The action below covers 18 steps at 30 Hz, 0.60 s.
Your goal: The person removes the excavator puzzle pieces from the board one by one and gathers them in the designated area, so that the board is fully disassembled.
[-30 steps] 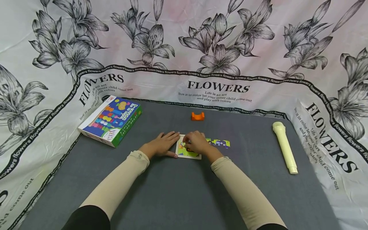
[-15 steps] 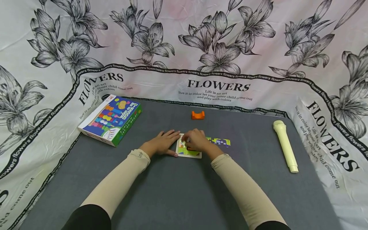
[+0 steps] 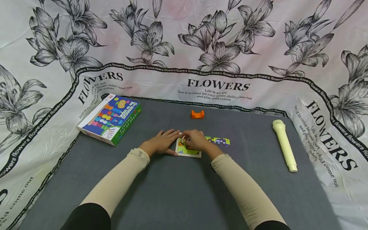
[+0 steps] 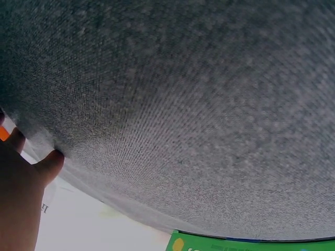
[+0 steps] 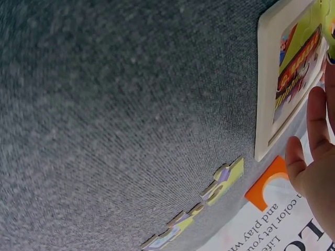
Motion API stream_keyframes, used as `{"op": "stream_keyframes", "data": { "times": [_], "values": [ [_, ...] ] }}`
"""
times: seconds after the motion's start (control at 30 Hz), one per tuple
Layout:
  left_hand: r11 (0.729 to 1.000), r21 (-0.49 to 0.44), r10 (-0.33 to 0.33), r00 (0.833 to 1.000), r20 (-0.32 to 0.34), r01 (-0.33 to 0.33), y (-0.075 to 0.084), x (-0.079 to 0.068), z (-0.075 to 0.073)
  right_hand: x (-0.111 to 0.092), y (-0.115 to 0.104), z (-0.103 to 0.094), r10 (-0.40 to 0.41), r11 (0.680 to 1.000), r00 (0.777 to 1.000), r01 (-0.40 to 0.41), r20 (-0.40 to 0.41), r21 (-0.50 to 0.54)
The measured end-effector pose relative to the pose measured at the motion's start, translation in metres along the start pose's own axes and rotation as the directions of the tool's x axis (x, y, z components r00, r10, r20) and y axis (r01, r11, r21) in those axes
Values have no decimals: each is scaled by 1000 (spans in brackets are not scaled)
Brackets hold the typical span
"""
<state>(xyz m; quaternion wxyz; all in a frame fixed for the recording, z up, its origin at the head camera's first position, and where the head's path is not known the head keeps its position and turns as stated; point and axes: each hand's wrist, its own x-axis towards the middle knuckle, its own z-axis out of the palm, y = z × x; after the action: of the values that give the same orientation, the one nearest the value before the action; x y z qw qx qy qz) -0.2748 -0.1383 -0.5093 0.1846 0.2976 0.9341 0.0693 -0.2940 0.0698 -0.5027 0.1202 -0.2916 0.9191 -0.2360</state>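
A small jigsaw puzzle in a pale frame [image 3: 188,156] lies flat mid-table, its picture mostly yellow-green. My left hand [image 3: 161,142] rests spread beside the frame's left edge, fingers straight and thumb near the lower left corner. Over the puzzle's upper part, my right hand [image 3: 196,140] has its fingers bent and pinches a yellow-green puzzle piece [image 5: 330,26], seen at the edge of the right wrist view. That hand covers much of the puzzle's right side and its own fingertips are partly hidden. Several loose puzzle pieces [image 3: 221,141] lie in a row right of the frame.
An orange curved block [image 3: 197,115] sits behind the puzzle. On the left lies a blue and green toy box [image 3: 110,119]. A pale yellow tube with a wider end [image 3: 285,145] lies on the right. A flower-printed cloth [image 3: 218,86] borders the grey table [image 3: 172,191].
The right hand's fingertips have shifted slightly over the upper part of the puzzle. The left hand stays beside the frame, and the loose pieces have not moved.
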Motion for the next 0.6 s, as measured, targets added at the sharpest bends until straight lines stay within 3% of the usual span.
{"op": "stream_keyframes", "data": {
  "times": [0.6],
  "values": [
    [997, -75, -10, 1000, 1, 10, 0, 2, 3, -2, 1, 2, -24, 1000, 1000, 24, -1, -16]
  ]
}}
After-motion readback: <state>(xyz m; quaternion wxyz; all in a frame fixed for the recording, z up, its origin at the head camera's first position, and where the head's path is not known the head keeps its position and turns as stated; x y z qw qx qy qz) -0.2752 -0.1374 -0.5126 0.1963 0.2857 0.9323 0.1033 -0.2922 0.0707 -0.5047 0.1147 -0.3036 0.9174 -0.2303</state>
